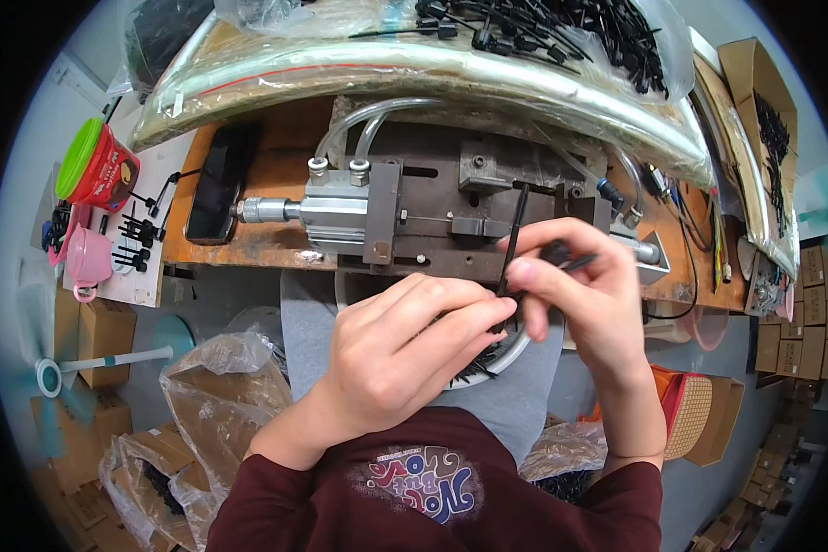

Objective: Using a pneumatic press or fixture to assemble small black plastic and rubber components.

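In front of my lap, both hands meet over the near edge of a metal fixture. My left hand (405, 340) pinches the lower end of a slim black rod (515, 230), which stands slanted with its tip toward the fixture. My right hand (584, 290) is closed beside it, its fingers curled round a small black plastic part with a rounded knob (556, 252). The fingertips partly hide where the two pieces lie. Below the hands, a pale round container (517, 351) on my lap holds thin black pieces. The fixture's dark base plate (437, 241) carries a metal block (484, 167).
A silver air cylinder (336, 216) with clear hoses sits left on the wooden bench, beside a black phone (221, 184). Behind lies a plastic-covered ledge (414, 69) with a heap of black parts (607, 37). A red tub (110, 170) and pink cup (89, 256) stand left.
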A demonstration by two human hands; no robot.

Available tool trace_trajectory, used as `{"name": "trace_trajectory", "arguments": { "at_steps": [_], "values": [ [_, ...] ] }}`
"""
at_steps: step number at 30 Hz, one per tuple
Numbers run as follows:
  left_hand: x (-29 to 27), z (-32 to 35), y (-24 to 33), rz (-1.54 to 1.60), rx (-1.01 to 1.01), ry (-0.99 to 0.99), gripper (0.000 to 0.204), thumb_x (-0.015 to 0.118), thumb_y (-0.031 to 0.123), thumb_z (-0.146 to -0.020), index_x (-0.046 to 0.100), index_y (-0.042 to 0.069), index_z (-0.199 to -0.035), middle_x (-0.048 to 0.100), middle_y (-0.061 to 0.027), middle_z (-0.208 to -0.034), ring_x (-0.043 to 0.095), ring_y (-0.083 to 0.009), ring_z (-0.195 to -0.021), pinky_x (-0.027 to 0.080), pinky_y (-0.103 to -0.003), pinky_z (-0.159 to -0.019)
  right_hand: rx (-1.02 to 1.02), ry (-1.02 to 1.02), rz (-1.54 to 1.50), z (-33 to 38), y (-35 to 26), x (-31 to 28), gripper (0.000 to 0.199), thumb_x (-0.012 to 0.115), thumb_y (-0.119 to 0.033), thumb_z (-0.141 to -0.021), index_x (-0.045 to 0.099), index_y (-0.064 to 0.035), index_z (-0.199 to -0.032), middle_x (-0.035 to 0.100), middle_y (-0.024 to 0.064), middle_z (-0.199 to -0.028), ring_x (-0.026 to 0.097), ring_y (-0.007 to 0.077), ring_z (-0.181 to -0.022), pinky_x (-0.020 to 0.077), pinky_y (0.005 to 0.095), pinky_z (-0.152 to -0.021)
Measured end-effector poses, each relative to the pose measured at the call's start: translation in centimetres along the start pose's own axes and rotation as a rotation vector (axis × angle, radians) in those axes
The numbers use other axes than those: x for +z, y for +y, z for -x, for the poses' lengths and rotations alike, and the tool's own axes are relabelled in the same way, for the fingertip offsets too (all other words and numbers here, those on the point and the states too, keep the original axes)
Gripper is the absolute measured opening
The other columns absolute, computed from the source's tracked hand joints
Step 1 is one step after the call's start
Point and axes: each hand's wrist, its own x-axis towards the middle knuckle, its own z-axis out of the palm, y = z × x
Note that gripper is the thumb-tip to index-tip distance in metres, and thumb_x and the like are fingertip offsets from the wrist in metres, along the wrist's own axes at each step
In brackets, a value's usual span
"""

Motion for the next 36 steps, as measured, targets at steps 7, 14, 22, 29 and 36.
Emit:
{"name": "trace_trajectory", "arguments": {
  "at_steps": [7, 14, 22, 29, 36],
  "values": [
    [1.8, 1.2, -0.8, -0.239, -0.086, -0.183, 0.029, 0.078, 0.006, -0.071, 0.070, 0.004, -0.099, 0.067, -0.0103, -0.114, 0.067, -0.0228, -0.085, 0.054, -0.034, -0.073, -0.142, 0.194, 0.078, 2.9, 1.0, -2.1, 0.024, 0.069, 0.005, -0.085, 0.063, 0.0041, -0.109, 0.065, 0.0054, -0.085, 0.058, 0.0077, -0.061, 0.0460, 0.0202, -0.054],
    [2.8, 0.7, -1.9, -0.401, -0.069, -0.256, 0.024, 0.076, 0.008, -0.071, 0.070, 0.003, -0.094, 0.065, -0.0111, -0.126, 0.066, -0.0221, -0.073, 0.053, -0.032, -0.069, -0.162, 0.148, -0.110, 4.2, 1.3, -2.2, 0.029, 0.061, 0.010, -0.087, 0.053, 0.0097, -0.115, 0.067, 0.0186, -0.095, 0.070, 0.0218, -0.073, 0.0587, 0.0305, -0.064],
    [2.4, 0.5, -2.1, -0.351, -0.086, -0.280, 0.029, 0.079, 0.013, -0.071, 0.071, 0.004, -0.097, 0.067, -0.0086, -0.124, 0.066, -0.0204, -0.070, 0.052, -0.030, -0.065, -0.054, 0.168, -0.178, 3.6, 2.0, -3.1, 0.017, 0.066, 0.007, -0.085, 0.055, 0.0061, -0.098, 0.070, 0.0222, -0.085, 0.068, 0.0218, -0.056, 0.0560, 0.0277, -0.053],
    [1.9, 1.0, 0.1, 0.071, 0.155, -0.174, 0.034, 0.083, 0.010, -0.068, 0.074, 0.006, -0.100, 0.070, -0.0056, -0.097, 0.070, -0.0172, -0.073, 0.055, -0.027, -0.058, 0.002, 0.116, -0.284, 2.4, 3.5, -1.0, 0.018, 0.070, 0.009, -0.083, 0.057, 0.0047, -0.095, 0.064, 0.0121, -0.088, 0.066, 0.0168, -0.057, 0.0538, 0.0241, -0.048],
    [1.7, 1.0, -0.1, -0.014, -0.107, -0.150, 0.038, 0.078, -0.003, -0.072, 0.070, -0.001, -0.109, 0.062, -0.0096, -0.096, 0.065, -0.0214, -0.078, 0.055, -0.032, -0.061, -0.181, 0.209, -0.077, 2.6, 3.4, -1.2, 0.023, 0.065, 0.002, -0.089, 0.059, 0.0086, -0.110, 0.067, 0.0143, -0.090, 0.069, 0.0173, -0.067, 0.0555, 0.0266, -0.063]
  ]
}}
